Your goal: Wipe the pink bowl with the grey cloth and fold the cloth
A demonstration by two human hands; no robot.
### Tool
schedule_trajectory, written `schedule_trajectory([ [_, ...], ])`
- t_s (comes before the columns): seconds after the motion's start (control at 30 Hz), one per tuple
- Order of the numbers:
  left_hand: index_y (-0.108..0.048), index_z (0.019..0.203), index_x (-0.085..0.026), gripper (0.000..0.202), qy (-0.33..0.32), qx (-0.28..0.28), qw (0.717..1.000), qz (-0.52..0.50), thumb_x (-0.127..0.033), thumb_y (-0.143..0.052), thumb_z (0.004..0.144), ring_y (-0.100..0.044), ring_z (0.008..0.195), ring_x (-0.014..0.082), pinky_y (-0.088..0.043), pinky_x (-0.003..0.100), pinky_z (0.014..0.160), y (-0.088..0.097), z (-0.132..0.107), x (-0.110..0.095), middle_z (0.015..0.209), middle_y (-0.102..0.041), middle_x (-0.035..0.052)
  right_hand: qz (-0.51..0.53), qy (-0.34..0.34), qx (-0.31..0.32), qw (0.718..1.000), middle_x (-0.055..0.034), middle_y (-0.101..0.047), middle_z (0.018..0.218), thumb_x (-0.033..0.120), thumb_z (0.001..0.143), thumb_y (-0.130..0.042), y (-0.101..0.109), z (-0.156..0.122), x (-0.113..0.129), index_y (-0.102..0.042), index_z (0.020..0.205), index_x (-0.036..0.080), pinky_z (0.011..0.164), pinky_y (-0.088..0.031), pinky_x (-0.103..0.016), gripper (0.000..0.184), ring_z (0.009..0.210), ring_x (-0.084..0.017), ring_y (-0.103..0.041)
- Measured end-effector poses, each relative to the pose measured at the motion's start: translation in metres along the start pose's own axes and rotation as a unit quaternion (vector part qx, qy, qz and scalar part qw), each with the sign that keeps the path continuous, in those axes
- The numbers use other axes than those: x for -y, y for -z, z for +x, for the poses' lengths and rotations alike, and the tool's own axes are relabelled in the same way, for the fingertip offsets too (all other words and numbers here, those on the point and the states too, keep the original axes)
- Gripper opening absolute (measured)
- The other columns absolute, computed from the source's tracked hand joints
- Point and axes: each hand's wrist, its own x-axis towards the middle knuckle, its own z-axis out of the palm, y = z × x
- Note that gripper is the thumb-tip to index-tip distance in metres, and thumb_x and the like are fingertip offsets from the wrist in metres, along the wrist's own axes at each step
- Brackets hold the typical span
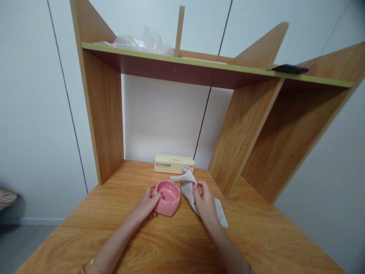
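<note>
A pink, angular ashtray (168,207) with a round hollow and notched rim is gripped by my left hand (151,201). My thumb reaches over its rim into the hollow, while the other fingers lie along its left side and underneath, partly hidden. In my right hand (203,201) a light grey cloth (186,184) is pinched between thumb and fingers. One end of the cloth sticks up and leans toward the ashtray's rim; the other hangs below the hand to the right. Whether cloth and rim touch, I cannot tell.
Behind the hands a cream-coloured long box (168,168) with printed characters stands on the wooden desk (159,247). Wooden side panels and a shelf (182,62) rise around it. Up on the shelf lie a clear plastic bag (142,42) and a dark flat object (290,69).
</note>
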Motion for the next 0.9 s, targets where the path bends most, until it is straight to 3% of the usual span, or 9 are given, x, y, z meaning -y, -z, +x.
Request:
schedule_trajectory([
  [0.23, -0.034, 0.119, -0.013, 0.053, -0.011, 0.000, 1.000, 0.009, -0.044, -0.044, 0.076, -0.042, 0.028, 0.0084, -0.030, 0.016, 0.030, -0.004, 0.002, 0.003, 0.044, -0.051, -0.0069, -0.014, 0.078, 0.076, 0.994, 0.0020, -0.052, 0.065, 0.035, 0.079, -0.041, -0.010, -0.010, 0.006, -0.053, 0.079, 0.019, 0.050, -0.033, -0.021, 0.019, 0.051, -0.011, -0.044],
  [0.33, -0.038, 0.118, -0.014, 0.052, -0.046, -0.017, 0.999, 0.017, -0.045, -0.045, 0.076, -0.050, 0.036, 0.0101, -0.037, 0.019, 0.034, -0.005, 0.005, 0.008, 0.062, -0.062, 0.0002, -0.031, 0.090, 0.097, 0.991, -0.0001, -0.053, 0.071, 0.036, 0.078, -0.043, -0.010, -0.013, 0.012, -0.055, 0.078, 0.020, 0.055, -0.036, -0.022, 0.020, 0.060, -0.013, -0.048],
  [0.43, -0.046, 0.113, -0.016, 0.046, -0.130, -0.052, 0.990, 0.022, -0.039, -0.049, 0.074, -0.062, 0.074, 0.0175, -0.048, 0.025, 0.062, -0.005, 0.005, 0.011, 0.097, -0.063, 0.0076, -0.044, 0.066, 0.114, 0.990, 0.0009, -0.053, 0.066, 0.042, 0.079, -0.043, -0.009, -0.013, 0.015, -0.057, 0.074, 0.020, 0.053, -0.035, -0.022, 0.026, 0.058, -0.013, -0.048],
  [0.5, -0.048, 0.113, -0.017, 0.044, -0.178, -0.060, 0.982, 0.031, -0.035, -0.051, 0.073, -0.056, 0.098, 0.0205, -0.042, 0.029, 0.084, -0.005, 0.002, 0.009, 0.110, -0.058, 0.0076, -0.046, 0.038, 0.118, 0.991, 0.0022, -0.051, 0.058, 0.045, 0.080, -0.039, -0.008, -0.011, 0.013, -0.055, 0.068, 0.021, 0.051, -0.033, -0.022, 0.032, 0.055, -0.013, -0.048],
  [0.57, -0.046, 0.116, -0.018, 0.046, -0.208, -0.052, 0.975, 0.049, -0.032, -0.051, 0.073, -0.051, 0.105, 0.0206, -0.037, 0.031, 0.092, -0.006, -0.003, 0.005, 0.115, -0.055, 0.0066, -0.061, 0.006, 0.106, 0.992, 0.0039, -0.048, 0.052, 0.046, 0.080, -0.038, -0.008, -0.010, 0.007, -0.053, 0.067, 0.021, 0.050, -0.033, -0.022, 0.032, 0.052, -0.013, -0.048],
  [0.67, -0.043, 0.119, -0.020, 0.048, -0.231, -0.045, 0.968, 0.089, -0.029, -0.051, 0.073, -0.050, 0.106, 0.0200, -0.036, 0.031, 0.092, -0.009, -0.012, -0.003, 0.118, -0.053, 0.0053, -0.091, -0.050, 0.081, 0.991, 0.0064, -0.046, 0.050, 0.046, 0.074, -0.047, -0.010, -0.007, -0.006, -0.051, 0.085, 0.020, 0.049, -0.033, -0.022, 0.028, 0.050, -0.014, -0.049],
  [0.77, -0.041, 0.122, -0.023, 0.052, -0.226, -0.059, 0.963, 0.137, -0.029, -0.052, 0.072, -0.048, 0.108, 0.0213, -0.035, 0.033, 0.092, -0.012, -0.019, -0.008, 0.120, -0.052, 0.0044, -0.062, -0.096, 0.104, 0.988, 0.0063, -0.051, 0.054, 0.045, 0.068, -0.055, -0.014, -0.007, -0.015, -0.041, 0.111, 0.015, 0.050, -0.036, -0.024, 0.054, 0.051, -0.016, -0.052],
  [0.83, -0.040, 0.124, -0.024, 0.053, -0.224, -0.058, 0.959, 0.166, -0.030, -0.051, 0.073, -0.047, 0.109, 0.0217, -0.033, 0.034, 0.094, -0.013, -0.022, -0.009, 0.121, -0.051, 0.0043, -0.001, -0.097, 0.128, 0.987, 0.0013, -0.059, 0.067, 0.042, 0.066, -0.058, -0.015, -0.008, -0.019, -0.037, 0.118, 0.014, 0.057, -0.041, -0.027, 0.062, 0.062, -0.017, -0.057],
  [0.9, -0.038, 0.126, -0.024, 0.053, -0.224, -0.053, 0.955, 0.187, -0.032, -0.050, 0.074, -0.047, 0.109, 0.0219, -0.033, 0.035, 0.095, -0.013, -0.024, -0.009, 0.121, -0.051, 0.0047, 0.068, -0.081, 0.158, 0.982, -0.0046, -0.062, 0.088, 0.038, 0.066, -0.059, -0.017, -0.009, -0.021, -0.041, 0.114, 0.015, 0.068, -0.044, -0.029, 0.056, 0.079, -0.018, -0.059],
])
